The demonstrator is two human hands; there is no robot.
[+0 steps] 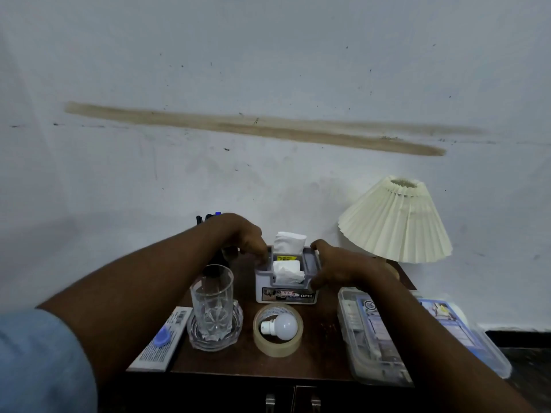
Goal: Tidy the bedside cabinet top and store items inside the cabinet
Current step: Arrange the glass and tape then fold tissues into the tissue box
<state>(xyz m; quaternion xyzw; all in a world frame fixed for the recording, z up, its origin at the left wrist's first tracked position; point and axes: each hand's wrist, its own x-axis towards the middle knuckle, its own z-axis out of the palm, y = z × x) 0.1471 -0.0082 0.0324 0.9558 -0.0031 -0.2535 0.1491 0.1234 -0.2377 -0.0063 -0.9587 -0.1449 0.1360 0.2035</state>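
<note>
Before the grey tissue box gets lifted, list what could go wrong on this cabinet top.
The tall clear glass tumbler stands beside the left forearm; drawing back could topple it. Loose white tissues stick out of the grey plastic tissue box, gripped by the left hand and right hand; tilting might spill them.

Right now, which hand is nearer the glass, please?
Left. The left hand grips the box just behind the glass; the right hand grips its right side.

Backed by a pale, scuffed wall (268, 70), crossed by a long brownish streak (268, 128). Edged low at right with dark skirting (518, 338) above dark floor (533, 365). Dimly lit.
</note>
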